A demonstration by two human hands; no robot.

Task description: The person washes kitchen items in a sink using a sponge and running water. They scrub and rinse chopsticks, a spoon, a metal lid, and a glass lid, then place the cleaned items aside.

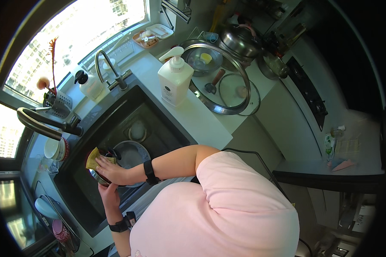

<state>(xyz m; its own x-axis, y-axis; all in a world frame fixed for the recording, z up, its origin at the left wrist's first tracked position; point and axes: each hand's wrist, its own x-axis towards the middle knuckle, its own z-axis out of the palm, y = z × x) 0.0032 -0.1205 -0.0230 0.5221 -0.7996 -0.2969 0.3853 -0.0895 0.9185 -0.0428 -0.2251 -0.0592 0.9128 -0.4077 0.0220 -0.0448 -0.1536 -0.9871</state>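
Over the dark sink [160, 128], my left hand [109, 194] grips the near edge of a round metal piece of cookware [97, 176], which is tilted and mostly hidden. My right hand [111, 170] presses a yellow cloth [93, 159] against it, fingers spread over the cloth. A black part, perhaps a handle or knob, shows beside the cloth. Below and to the right, a grey round pan [132, 153] lies on the sink floor, partly covered by my right wrist. The drain [137, 132] is just beyond the pan.
A dark faucet [40, 123] arches over the sink's left side; a thinner tap [104, 62] stands behind. On the counter are a white pump bottle [175, 80], a large glass lid [223, 80], a smaller lid [239, 94] and a steel pot [241, 41]. Stacked bowls [56, 149] sit left.
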